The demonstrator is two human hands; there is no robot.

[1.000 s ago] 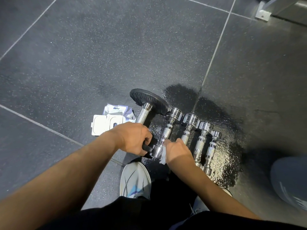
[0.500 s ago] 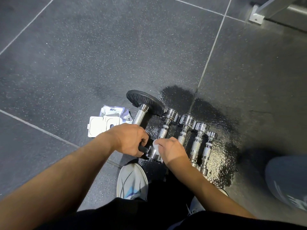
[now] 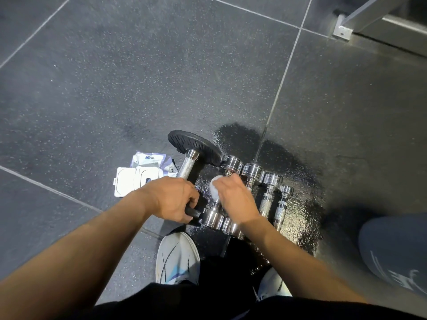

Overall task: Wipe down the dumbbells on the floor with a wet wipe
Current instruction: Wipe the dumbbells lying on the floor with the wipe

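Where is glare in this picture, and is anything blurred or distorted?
Head view: glare on the wet floor patch and the chrome dumbbells; the wet wipe in the right hand is overexposed and soft; the forearms look stretched at the bottom edge.

Five dumbbells lay side by side on a wet patch of the floor (image 3: 302, 218). The black-plated dumbbell (image 3: 187, 166), biggest and leftmost, had a knurled steel bar. To its right ran four chrome dumbbells (image 3: 265, 204), each smaller than the last. A white wet wipe (image 3: 214, 190) was bunched against the bar of the largest chrome one, held there by the right hand (image 3: 235, 199).
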